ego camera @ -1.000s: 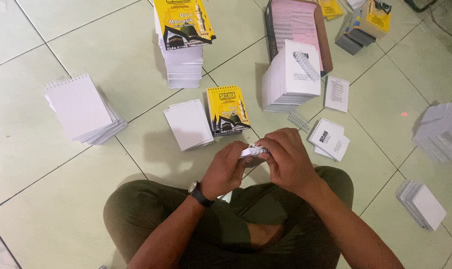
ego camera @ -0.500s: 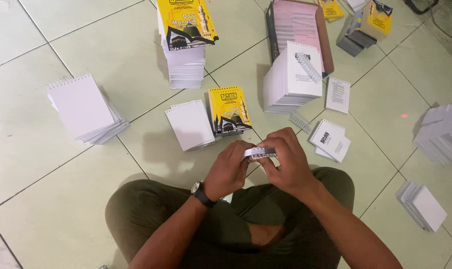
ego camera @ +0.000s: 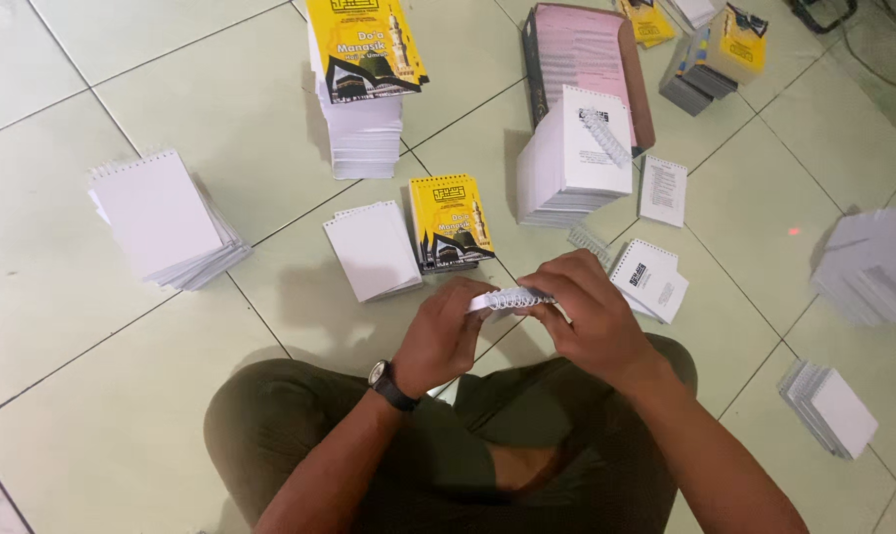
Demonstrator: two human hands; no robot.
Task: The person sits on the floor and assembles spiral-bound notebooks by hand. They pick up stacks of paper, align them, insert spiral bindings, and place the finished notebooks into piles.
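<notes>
I sit cross-legged on a tiled floor. Both hands hold a small white booklet with a wire spiral binding (ego camera: 512,298) in front of my knees. My left hand (ego camera: 446,334), with a wristwatch, grips its left end. My right hand (ego camera: 588,318) covers its right end, fingers curled over the spiral. Just beyond the hands lie a small yellow-covered spiral booklet (ego camera: 450,222) and a white-backed booklet (ego camera: 373,249).
Stacks ring me: a tall white pile with a yellow cover (ego camera: 365,89), a white spiral pad pile (ego camera: 166,220) at left, a white stack (ego camera: 574,158) ahead, a pink-topped box (ego camera: 588,59), loose small white booklets (ego camera: 650,279), and more piles at right (ego camera: 875,263) and lower right (ego camera: 829,407).
The hands have turned the booklet slightly, so its spiral edge now faces up more plainly. Everything on the floor has stayed put.
</notes>
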